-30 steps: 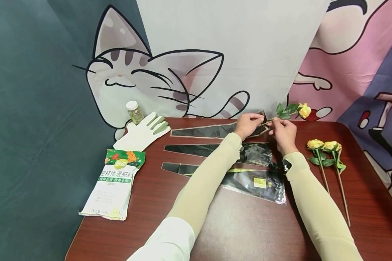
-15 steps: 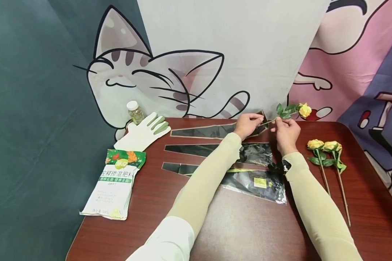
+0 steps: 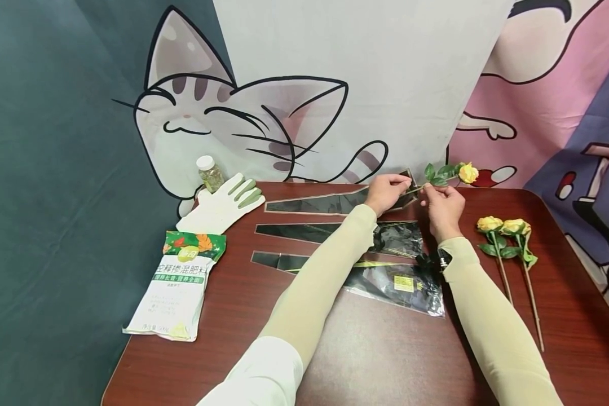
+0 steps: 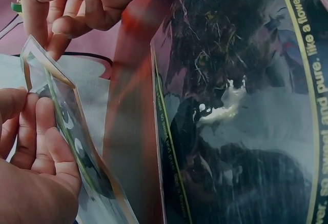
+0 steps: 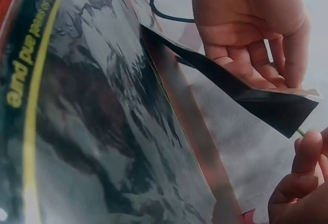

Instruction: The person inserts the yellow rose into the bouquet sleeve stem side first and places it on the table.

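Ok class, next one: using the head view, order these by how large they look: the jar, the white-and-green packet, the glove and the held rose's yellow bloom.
Largest to smallest:
1. white-and-green packet
2. glove
3. jar
4. held rose's yellow bloom

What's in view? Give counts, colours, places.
Table: one, brown, centre
Held rose: one, yellow, back right
Other roses: two, yellow, right
Held wrapper: one, dark, back
Flat wrappers: two, dark, middle
Packet: one, white-green, left
Gloves: count unclear, white-green, back left
Jar: one, white-capped, behind gloves
Backdrop: count unclear, multicoloured, behind
Left hand: one, bare, pinching held wrapper
Right hand: one, bare, pinching held rose's stem
Forearm coverings: two, beige, both arms
Upper sleeve: one, white, left
Wrist gear: at least one, black, right
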Demonstrator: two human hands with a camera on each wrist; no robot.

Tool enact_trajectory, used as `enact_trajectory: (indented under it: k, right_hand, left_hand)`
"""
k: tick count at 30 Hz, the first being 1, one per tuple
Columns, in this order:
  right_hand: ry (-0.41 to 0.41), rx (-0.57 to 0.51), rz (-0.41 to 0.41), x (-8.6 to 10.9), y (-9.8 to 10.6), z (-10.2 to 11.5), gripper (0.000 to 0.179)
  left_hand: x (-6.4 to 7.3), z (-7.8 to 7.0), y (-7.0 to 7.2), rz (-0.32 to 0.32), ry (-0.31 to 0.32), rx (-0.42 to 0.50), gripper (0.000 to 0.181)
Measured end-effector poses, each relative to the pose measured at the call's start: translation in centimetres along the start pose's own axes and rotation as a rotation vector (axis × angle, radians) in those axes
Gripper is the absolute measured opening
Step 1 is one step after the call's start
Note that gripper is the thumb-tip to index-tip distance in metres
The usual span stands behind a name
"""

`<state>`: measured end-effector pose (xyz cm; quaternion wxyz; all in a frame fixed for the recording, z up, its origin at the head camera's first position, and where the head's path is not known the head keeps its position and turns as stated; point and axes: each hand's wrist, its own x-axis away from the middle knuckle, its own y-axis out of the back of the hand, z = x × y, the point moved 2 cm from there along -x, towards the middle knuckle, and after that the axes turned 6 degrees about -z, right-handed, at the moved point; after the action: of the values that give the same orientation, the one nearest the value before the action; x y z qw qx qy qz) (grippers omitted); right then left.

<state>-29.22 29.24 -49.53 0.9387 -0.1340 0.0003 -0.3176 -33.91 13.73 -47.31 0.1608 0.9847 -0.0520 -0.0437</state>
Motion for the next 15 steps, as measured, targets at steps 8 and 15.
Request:
enact_trajectory:
  k: [8,15]
  right_hand:
    - [-0.016,0.083,0.023,0.14,-0.12,-0.34,0.010]
    - [-0.018,0.153,0.034,0.10,-0.13,-0.59,0.011]
  left_hand:
    - [-0.23,0.17,-0.10,0.002,0.003,0.008,0.017]
    - [-0.26,0.39,-0.14,0.016,-0.007,0.012,0.017]
